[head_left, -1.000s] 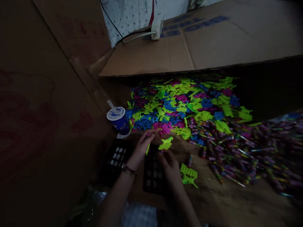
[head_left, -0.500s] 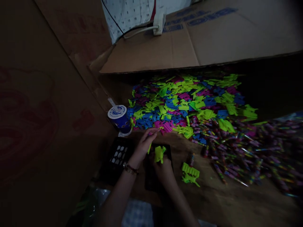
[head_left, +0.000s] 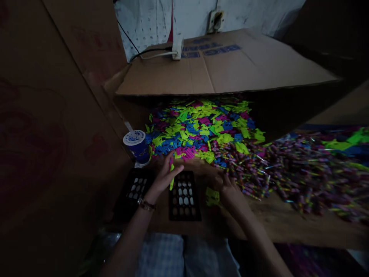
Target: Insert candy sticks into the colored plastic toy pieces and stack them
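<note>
My left hand (head_left: 166, 176) is closed around thin plastic pieces, a yellow-green piece (head_left: 172, 177) and a bit of pink beside it, with the thumb stretched to the right. Below it lies a black slotted tray (head_left: 198, 211), its openings showing pale. My right hand (head_left: 230, 192) is low over the wooden table with its fingers bent down, at the left edge of a heap of small colourful wrapped sticks (head_left: 259, 169). Blur hides whether those fingers hold anything. Just left of them lies a yellow-green plastic piece (head_left: 212, 196), partly covered by the hand.
A second black tray (head_left: 135, 190) lies left, behind my left forearm. A blue lidded cup (head_left: 141, 151) stands beyond it. A large heap of yellow-green, blue and pink plastic pieces (head_left: 198, 129) fills the opening of a cardboard box (head_left: 230, 73). A white power strip (head_left: 178, 48) rests on the box.
My right hand has moved right, from over the black tray to the yellow-green piece by the sticks, uncovering the tray. My left hand still holds its pieces. The view has turned right.
</note>
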`<action>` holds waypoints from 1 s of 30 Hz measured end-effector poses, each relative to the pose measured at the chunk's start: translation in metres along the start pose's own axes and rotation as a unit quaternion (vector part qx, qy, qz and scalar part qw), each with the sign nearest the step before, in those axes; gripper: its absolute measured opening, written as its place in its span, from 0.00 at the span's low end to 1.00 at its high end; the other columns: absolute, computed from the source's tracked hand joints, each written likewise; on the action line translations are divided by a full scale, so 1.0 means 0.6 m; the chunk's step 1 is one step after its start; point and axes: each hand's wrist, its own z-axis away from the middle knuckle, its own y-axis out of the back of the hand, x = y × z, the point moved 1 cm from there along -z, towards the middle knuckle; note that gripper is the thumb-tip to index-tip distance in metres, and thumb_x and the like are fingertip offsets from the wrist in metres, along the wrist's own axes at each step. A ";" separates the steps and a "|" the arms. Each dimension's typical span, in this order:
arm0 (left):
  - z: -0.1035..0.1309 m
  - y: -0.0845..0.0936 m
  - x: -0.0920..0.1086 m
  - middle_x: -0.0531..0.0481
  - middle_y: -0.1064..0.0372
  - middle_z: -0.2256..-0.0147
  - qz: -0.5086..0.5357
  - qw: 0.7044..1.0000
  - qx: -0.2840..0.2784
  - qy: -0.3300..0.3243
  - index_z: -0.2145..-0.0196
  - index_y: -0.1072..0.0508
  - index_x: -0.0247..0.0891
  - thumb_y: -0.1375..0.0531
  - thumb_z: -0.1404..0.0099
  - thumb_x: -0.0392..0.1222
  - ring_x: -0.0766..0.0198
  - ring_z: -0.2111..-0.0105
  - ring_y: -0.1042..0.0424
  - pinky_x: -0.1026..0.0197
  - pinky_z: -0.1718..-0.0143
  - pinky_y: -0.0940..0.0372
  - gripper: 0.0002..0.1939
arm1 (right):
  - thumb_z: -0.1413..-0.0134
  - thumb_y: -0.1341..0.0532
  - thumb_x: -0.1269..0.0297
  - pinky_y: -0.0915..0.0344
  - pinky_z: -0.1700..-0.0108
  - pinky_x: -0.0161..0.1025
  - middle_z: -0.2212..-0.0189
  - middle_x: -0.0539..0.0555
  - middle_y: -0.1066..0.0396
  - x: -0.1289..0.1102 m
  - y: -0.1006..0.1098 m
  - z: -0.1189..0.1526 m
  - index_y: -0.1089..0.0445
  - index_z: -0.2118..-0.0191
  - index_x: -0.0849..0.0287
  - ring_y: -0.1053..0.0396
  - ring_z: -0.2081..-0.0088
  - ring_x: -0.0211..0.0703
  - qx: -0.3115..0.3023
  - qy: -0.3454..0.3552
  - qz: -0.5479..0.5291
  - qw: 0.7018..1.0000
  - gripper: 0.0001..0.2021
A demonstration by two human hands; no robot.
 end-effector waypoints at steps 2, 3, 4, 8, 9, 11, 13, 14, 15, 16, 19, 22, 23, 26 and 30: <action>0.004 -0.003 -0.008 0.47 0.53 0.37 -0.044 0.999 -0.003 -0.032 0.42 0.45 0.42 0.42 0.42 0.39 0.56 0.36 0.59 0.52 0.36 0.62 0.31 | 0.62 0.43 0.83 0.35 0.53 0.52 0.50 0.67 0.36 0.035 0.009 0.013 0.29 0.54 0.62 0.36 0.52 0.60 -0.032 0.032 0.069 0.997 0.25; 0.004 -0.005 -0.012 0.47 0.53 0.37 -0.057 0.997 0.000 -0.047 0.42 0.45 0.42 0.43 0.43 0.37 0.56 0.36 0.59 0.51 0.36 0.63 0.31 | 0.62 0.42 0.82 0.35 0.53 0.52 0.51 0.66 0.36 0.043 0.011 0.017 0.30 0.54 0.61 0.37 0.52 0.59 -0.043 0.055 0.065 0.995 0.25; 0.003 -0.007 -0.017 0.47 0.53 0.37 -0.063 0.996 0.004 -0.058 0.42 0.45 0.42 0.45 0.42 0.36 0.57 0.36 0.59 0.51 0.36 0.63 0.30 | 0.60 0.42 0.80 0.36 0.52 0.52 0.52 0.65 0.35 0.044 0.013 0.019 0.30 0.53 0.60 0.37 0.52 0.58 -0.048 0.073 0.035 0.996 0.24; 0.000 -0.007 -0.024 0.47 0.50 0.38 -0.048 0.997 0.001 -0.055 0.43 0.44 0.42 0.47 0.39 0.37 0.58 0.37 0.54 0.52 0.37 0.60 0.26 | 0.48 0.46 0.67 0.37 0.52 0.51 0.59 0.61 0.30 0.000 0.010 0.013 0.30 0.57 0.59 0.34 0.55 0.54 -0.010 -0.028 -0.248 0.968 0.13; 0.001 -0.006 -0.023 0.47 0.49 0.38 -0.044 0.998 0.001 -0.051 0.43 0.43 0.42 0.48 0.39 0.38 0.58 0.37 0.53 0.52 0.37 0.59 0.26 | 0.46 0.47 0.64 0.35 0.54 0.49 0.62 0.60 0.29 -0.023 0.004 0.010 0.30 0.58 0.60 0.32 0.57 0.53 -0.011 -0.061 -0.310 0.949 0.13; 0.002 -0.006 -0.020 0.45 0.49 0.39 -0.043 0.998 0.007 -0.047 0.43 0.43 0.41 0.48 0.38 0.39 0.59 0.38 0.52 0.53 0.37 0.58 0.25 | 0.44 0.48 0.59 0.31 0.62 0.45 0.68 0.58 0.27 -0.077 -0.011 0.003 0.31 0.61 0.62 0.29 0.64 0.50 -0.041 -0.089 -0.394 0.914 0.14; 0.004 -0.007 -0.017 0.43 0.48 0.39 -0.042 0.998 0.016 -0.048 0.43 0.42 0.39 0.47 0.38 0.39 0.58 0.38 0.50 0.52 0.38 0.57 0.24 | 0.46 0.47 0.57 0.30 0.67 0.40 0.74 0.55 0.27 -0.129 -0.030 -0.004 0.31 0.64 0.62 0.28 0.71 0.46 -0.085 -0.091 -0.454 0.882 0.14; 0.005 -0.008 -0.017 0.42 0.47 0.39 -0.041 0.998 0.020 -0.048 0.44 0.42 0.39 0.47 0.38 0.39 0.58 0.39 0.50 0.51 0.38 0.57 0.24 | 0.47 0.46 0.57 0.30 0.69 0.39 0.76 0.54 0.27 -0.150 -0.039 -0.008 0.31 0.65 0.62 0.28 0.74 0.45 -0.100 -0.091 -0.475 0.870 0.14; 0.005 -0.008 -0.017 0.42 0.47 0.40 -0.041 0.998 0.022 -0.049 0.44 0.42 0.38 0.47 0.38 0.39 0.58 0.39 0.50 0.51 0.38 0.57 0.24 | 0.48 0.46 0.57 0.30 0.71 0.38 0.77 0.53 0.27 -0.166 -0.048 -0.012 0.30 0.67 0.61 0.28 0.75 0.44 -0.112 -0.093 -0.488 0.861 0.13; 0.005 -0.009 -0.018 0.42 0.47 0.40 -0.041 0.998 0.023 -0.050 0.44 0.41 0.39 0.47 0.38 0.39 0.59 0.39 0.50 0.52 0.38 0.57 0.24 | 0.48 0.46 0.58 0.30 0.72 0.38 0.77 0.53 0.27 -0.177 -0.055 -0.015 0.30 0.68 0.61 0.28 0.76 0.43 -0.119 -0.095 -0.495 0.856 0.12; 0.004 -0.009 -0.021 0.43 0.47 0.40 -0.042 0.997 0.020 -0.053 0.44 0.41 0.39 0.46 0.38 0.39 0.59 0.39 0.50 0.53 0.37 0.57 0.24 | 0.51 0.45 0.62 0.31 0.73 0.36 0.77 0.54 0.26 -0.185 -0.069 -0.020 0.29 0.69 0.60 0.28 0.76 0.44 -0.126 -0.107 -0.489 0.856 0.10; 0.005 -0.009 -0.020 0.43 0.47 0.40 -0.037 0.998 0.020 -0.048 0.44 0.41 0.39 0.46 0.39 0.38 0.59 0.39 0.50 0.52 0.38 0.57 0.24 | 0.53 0.45 0.66 0.32 0.68 0.38 0.73 0.57 0.24 -0.183 -0.075 -0.018 0.28 0.68 0.60 0.27 0.71 0.46 -0.113 -0.113 -0.453 0.877 0.09; 0.007 -0.009 -0.019 0.43 0.46 0.40 -0.033 0.998 0.020 -0.045 0.44 0.41 0.39 0.46 0.39 0.38 0.59 0.39 0.49 0.52 0.38 0.56 0.25 | 0.53 0.45 0.68 0.32 0.66 0.39 0.71 0.58 0.24 -0.185 -0.077 -0.018 0.28 0.68 0.61 0.27 0.70 0.47 -0.107 -0.110 -0.439 0.885 0.09; 0.012 -0.008 -0.014 0.45 0.45 0.40 -0.014 0.999 0.027 -0.037 0.43 0.41 0.43 0.45 0.38 0.39 0.58 0.40 0.48 0.52 0.39 0.54 0.25 | 0.56 0.46 0.74 0.33 0.62 0.38 0.68 0.60 0.24 -0.200 -0.080 -0.020 0.26 0.68 0.61 0.27 0.67 0.47 -0.098 -0.089 -0.403 0.905 0.12; 0.014 -0.007 -0.020 0.47 0.44 0.41 -0.008 0.999 0.034 -0.017 0.44 0.39 0.45 0.45 0.37 0.43 0.58 0.40 0.47 0.52 0.39 0.54 0.23 | 0.56 0.48 0.78 0.33 0.66 0.36 0.72 0.59 0.24 -0.224 -0.076 -0.027 0.25 0.69 0.60 0.27 0.70 0.46 -0.093 -0.048 -0.371 0.923 0.14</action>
